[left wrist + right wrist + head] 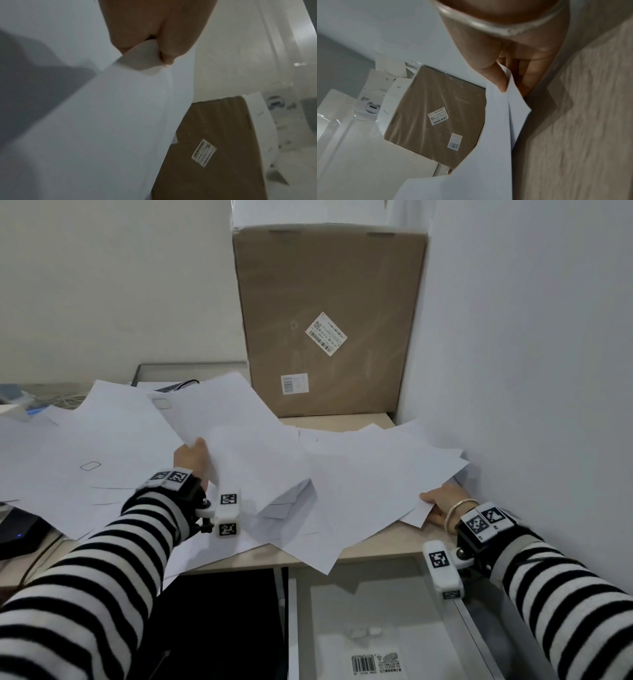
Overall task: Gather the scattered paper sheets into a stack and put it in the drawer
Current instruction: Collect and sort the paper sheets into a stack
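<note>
White paper sheets (pixel 370 474) lie scattered and overlapping across the beige desk (pixel 376 546). My left hand (pixel 193 458) pinches a raised bundle of sheets (pixel 233 419) near the desk's middle; the left wrist view shows thumb and fingers (pixel 168 44) clamped on the paper edge (pixel 140 59). My right hand (pixel 442 506) grips the near corner of the sheets (pixel 511 102) by the right wall, thumb on top and fingers underneath. An open drawer (pixel 376 611) sits below the desk edge, holding a white pack with a barcode (pixel 373 662).
A tall cardboard box (pixel 329 320) stands on the desk against the back wall. The right wall (pixel 531 371) runs close beside my right hand. A black device (pixel 17 532) and cables lie at the left. A grey tray (pixel 185 371) sits behind the papers.
</note>
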Demonstrator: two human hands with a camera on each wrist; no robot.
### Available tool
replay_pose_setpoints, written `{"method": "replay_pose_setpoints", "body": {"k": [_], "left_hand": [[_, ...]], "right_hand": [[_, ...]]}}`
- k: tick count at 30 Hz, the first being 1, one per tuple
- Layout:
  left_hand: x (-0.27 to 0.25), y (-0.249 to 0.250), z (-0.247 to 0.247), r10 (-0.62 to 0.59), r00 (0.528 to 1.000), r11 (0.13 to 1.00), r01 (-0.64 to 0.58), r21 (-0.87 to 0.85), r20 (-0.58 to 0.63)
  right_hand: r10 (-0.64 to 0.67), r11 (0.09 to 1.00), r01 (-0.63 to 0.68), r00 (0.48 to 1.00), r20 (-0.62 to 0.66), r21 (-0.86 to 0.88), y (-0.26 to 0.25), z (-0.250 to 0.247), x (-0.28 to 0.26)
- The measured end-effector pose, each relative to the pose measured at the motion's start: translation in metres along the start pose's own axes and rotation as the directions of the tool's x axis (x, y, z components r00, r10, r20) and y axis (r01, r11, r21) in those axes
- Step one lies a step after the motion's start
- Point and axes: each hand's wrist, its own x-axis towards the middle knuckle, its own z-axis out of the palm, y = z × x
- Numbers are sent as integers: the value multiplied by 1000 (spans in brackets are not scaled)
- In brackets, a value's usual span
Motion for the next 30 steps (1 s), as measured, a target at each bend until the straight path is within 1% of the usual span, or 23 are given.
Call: {"method": "replay_pose_setpoints", "body": {"k": [2, 5, 6, 9, 10, 12, 14, 15, 17, 19, 21, 22, 25, 30], "left_hand": [[0, 4, -1, -6, 1000, 997, 5, -72, -15], [-1, 11, 4, 6, 1000, 979, -2, -205, 19], [-2, 13, 5, 15, 1000, 978, -9, -209, 26], [-5, 19, 9, 46, 997, 977, -33, -209, 57], [-6, 21, 10, 59, 996, 979, -44, -200, 71], [-6, 24, 14, 100, 989, 985, -83, -152, 109], [-6, 25, 19, 130, 976, 991, -123, -49, 173], [-8, 25, 22, 132, 966, 991, -136, 1, 222], [-12, 24, 31, 109, 932, 984, -151, 95, 346], [-19, 23, 42, 68, 875, 966, -177, 186, 479], [-26, 22, 53, 9, 816, 948, -192, 256, 578], [-28, 22, 59, -12, 792, 938, -203, 281, 611], [-33, 21, 77, -35, 743, 905, -261, 337, 669], [-48, 20, 99, -92, 663, 895, -272, 353, 743]], "right_hand": [[25, 1000, -25, 1000, -16, -19, -1, 3, -2], [-3, 994, 0, 1000, -26, -111, -4, 6, -6], [-30, 990, 26, 999, -26, -142, -4, 6, -6], [-85, 993, 84, 996, -14, -80, -3, 4, -8], [-99, 993, 98, 995, -14, -68, -3, 4, -10], [-169, 980, 167, 985, -12, -109, -2, 2, -9], [-218, 965, 215, 976, -7, -150, -1, -2, -5], [-234, 962, 235, 972, 20, -142, -1, -3, -5], [-254, 956, 260, 965, 62, -133, 1, -4, 1], [-262, 953, 274, 960, 99, -133, -1, -2, -2], [-263, 953, 279, 956, 131, -117, -2, 1, -6], [-262, 954, 279, 954, 146, -114, -3, 2, -8], [-267, 944, 294, 947, 180, -147, -4, 3, -13], [-272, 920, 323, 934, 232, -223, -2, -2, -9]]}}
